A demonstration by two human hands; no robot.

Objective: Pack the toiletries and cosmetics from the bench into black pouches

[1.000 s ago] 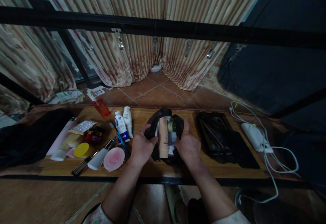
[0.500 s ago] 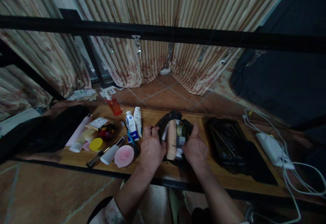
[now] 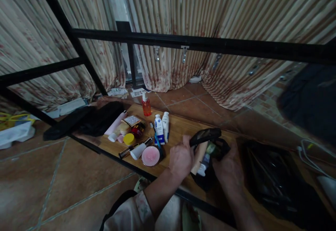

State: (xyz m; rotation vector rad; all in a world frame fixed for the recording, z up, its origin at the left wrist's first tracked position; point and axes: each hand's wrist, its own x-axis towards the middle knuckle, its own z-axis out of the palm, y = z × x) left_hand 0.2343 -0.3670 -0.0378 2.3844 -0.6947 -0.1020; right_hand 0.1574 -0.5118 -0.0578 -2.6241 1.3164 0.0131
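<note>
A black pouch (image 3: 208, 182) stands on the wooden bench between my hands, its mouth gaping. Inside are a beige tube (image 3: 200, 155), a green-lidded jar (image 3: 213, 148) and some white items. My left hand (image 3: 181, 157) is closed on the pouch's near-left rim, with the black flap lifted above it. At the pouch's other side, my right hand (image 3: 229, 166) holds its wall, fingers partly hidden. Left of my left hand lie a pink round dish (image 3: 150, 156), a blue toothbrush (image 3: 156, 138) and two white tubes, one a blue-and-white tube (image 3: 159, 129).
Farther left are a yellow-lidded jar (image 3: 128, 139), a dark red jar (image 3: 137, 129), a pink tube (image 3: 115, 123) and an orange pump bottle (image 3: 146, 105). A black bag (image 3: 273, 175) lies at right, near white cables (image 3: 312, 157). A dark metal rail (image 3: 199, 43) crosses behind the bench.
The view has swung left, so the bench items appear farther right. The beige tube leans more inside the pouch, and my left hand has tightened on the rim, raising the flap.
</note>
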